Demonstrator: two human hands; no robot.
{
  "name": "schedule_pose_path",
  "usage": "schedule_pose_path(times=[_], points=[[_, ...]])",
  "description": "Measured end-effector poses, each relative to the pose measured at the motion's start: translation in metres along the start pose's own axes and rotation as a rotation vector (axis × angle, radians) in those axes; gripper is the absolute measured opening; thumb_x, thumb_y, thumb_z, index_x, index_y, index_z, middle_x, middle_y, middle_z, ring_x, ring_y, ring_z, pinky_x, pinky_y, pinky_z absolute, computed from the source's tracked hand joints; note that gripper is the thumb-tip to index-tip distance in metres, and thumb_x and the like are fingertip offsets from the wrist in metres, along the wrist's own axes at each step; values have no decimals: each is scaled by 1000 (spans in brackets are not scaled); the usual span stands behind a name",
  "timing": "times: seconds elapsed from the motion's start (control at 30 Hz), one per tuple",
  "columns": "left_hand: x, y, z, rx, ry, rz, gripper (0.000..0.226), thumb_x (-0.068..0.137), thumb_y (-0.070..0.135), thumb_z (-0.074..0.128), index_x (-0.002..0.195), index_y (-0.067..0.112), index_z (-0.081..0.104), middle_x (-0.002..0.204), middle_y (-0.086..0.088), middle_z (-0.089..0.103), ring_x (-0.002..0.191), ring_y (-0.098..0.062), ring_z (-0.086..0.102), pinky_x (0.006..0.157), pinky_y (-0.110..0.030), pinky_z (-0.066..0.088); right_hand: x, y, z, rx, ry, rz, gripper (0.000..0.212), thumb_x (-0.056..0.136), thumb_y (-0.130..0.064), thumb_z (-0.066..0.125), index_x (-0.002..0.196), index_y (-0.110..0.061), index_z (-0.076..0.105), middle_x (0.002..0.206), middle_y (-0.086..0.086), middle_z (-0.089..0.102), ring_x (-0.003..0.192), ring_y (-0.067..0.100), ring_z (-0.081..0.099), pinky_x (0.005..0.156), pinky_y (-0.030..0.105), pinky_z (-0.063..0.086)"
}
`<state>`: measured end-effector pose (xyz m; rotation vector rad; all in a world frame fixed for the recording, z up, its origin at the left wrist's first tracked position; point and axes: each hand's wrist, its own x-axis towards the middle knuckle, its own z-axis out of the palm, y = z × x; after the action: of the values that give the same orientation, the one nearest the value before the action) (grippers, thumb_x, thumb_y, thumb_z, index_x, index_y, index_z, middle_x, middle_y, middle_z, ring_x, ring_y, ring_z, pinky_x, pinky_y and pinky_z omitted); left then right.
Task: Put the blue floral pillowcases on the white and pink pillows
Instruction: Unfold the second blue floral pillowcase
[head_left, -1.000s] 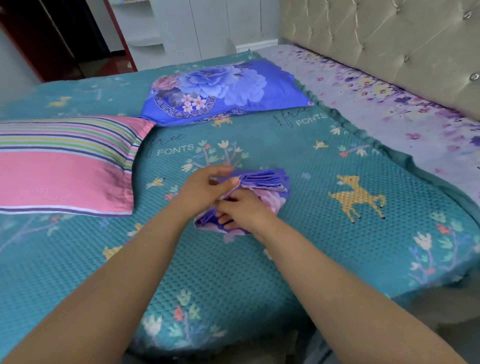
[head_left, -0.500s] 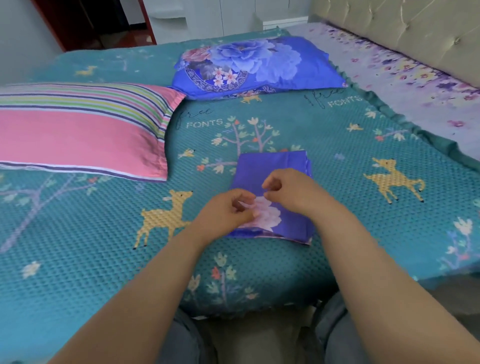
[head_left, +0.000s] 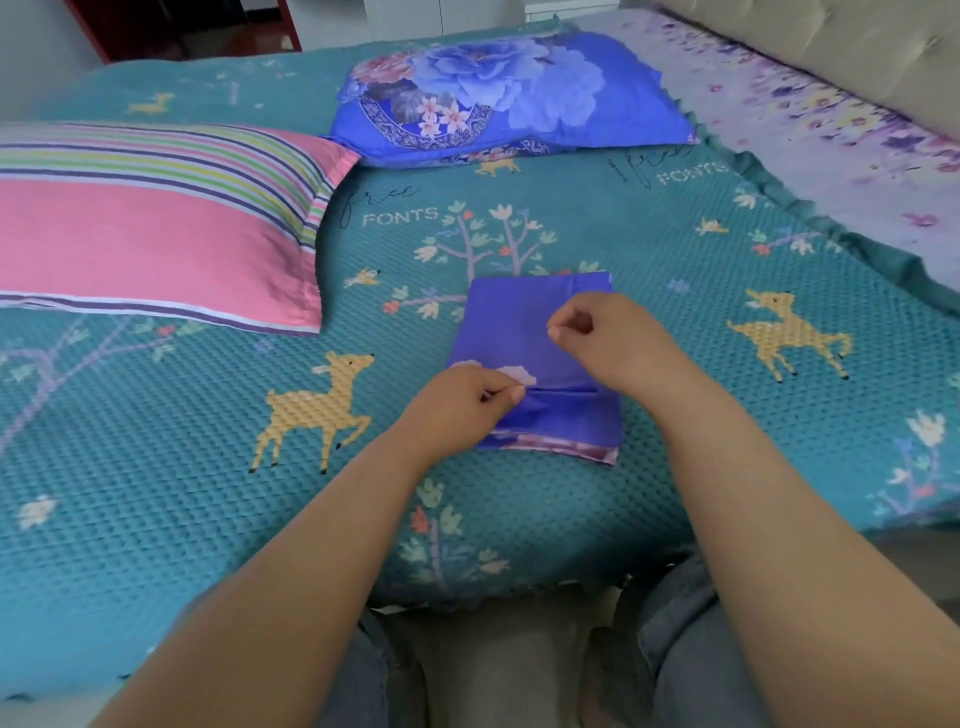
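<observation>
The teal bedspread (head_left: 597, 218) carries the printed word "FONTS" twice, each under a cursive word that looks like "free". No other writing can be read.

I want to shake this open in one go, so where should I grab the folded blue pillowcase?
Probably the loose top layer of the folded blue pillowcase, where it creases across near the front. The left hand already pinches that crease at its left end. Take the layer's right side with the right hand, coming from above, then lift: it lies flat, so only edges give purchase.
</observation>
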<state>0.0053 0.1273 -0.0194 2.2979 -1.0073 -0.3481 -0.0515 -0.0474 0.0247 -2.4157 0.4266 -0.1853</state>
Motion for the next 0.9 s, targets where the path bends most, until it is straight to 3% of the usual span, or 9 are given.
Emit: schedule_pose_path(times=[0.13,0.27,0.37,0.47,0.53,0.63,0.7,0.83,0.9], points=[[3,2,-8,-452,-44,-290,44,90,15,58,48,20,44,52,1,34,46,-10,33,53,-23,30,1,-6,-1,185,172,-12,27,90,-36,57,70,-19,57,59,-6,64,68,19,66,75,35,53],[3,-1,-10,-700,-83,-389,39,89,9,55,57,18,36,52,1,26,45,-13,23,50,-22,26,-1,-11,8,124,109,-67,27,87,-39,61,71,-17,61,63,-12,60,64,5,57,66,27,43],[5,-4,-9,-787,-34,-418,34,91,10,53,61,19,37,54,1,23,47,-13,19,55,-26,30,-4,-11,14,143,19,-134,23,78,-43,71,83,-25,59,83,-13,61,76,4,56,72,24,45],[9,-8,-12,-910,135,-459,27,92,10,49,67,17,47,58,-1,31,42,-11,29,45,-20,28,-8,-5,24,-25,-225,-201,65,65,-57,75,120,-34,50,122,-4,52,113,13,51,99,35,42],[14,-12,-16,-1070,303,-547,26,93,7,44,69,15,52,60,-5,48,40,-10,49,43,-18,41,-10,-2,33,-226,-326,-194,97,59,-61,75,141,-38,28,144,1,33,133,23,33,109,45,33],[16,-18,-31,-1315,556,-611,30,92,-1,35,76,9,58,69,-6,59,44,-8,58,43,-19,48,-7,0,43,-292,-289,-69,118,62,-54,79,150,-34,2,158,2,0,142,33,12,114,47,24],[14,-26,-42,-1487,605,-565,29,95,0,33,87,5,60,83,-9,65,63,-14,65,58,-27,56,-3,3,48,-321,-274,10,122,64,-58,75,150,-27,-5,158,5,-5,143,35,11,114,48,23],[6,-47,-63,-1374,326,-492,50,93,45,45,113,1,60,114,-13,65,101,-22,65,89,-36,51,-2,2,60,-355,-300,53,113,67,-60,72,149,-19,7,154,8,11,136,38,25,108,49,32],[-3,-52,-70,-1043,112,-370,47,78,42,65,108,6,65,104,-10,70,91,-17,67,85,-31,53,-2,0,65,-366,-222,62,102,70,-57,71,145,-16,16,147,13,25,130,39,34,102,48,37]])
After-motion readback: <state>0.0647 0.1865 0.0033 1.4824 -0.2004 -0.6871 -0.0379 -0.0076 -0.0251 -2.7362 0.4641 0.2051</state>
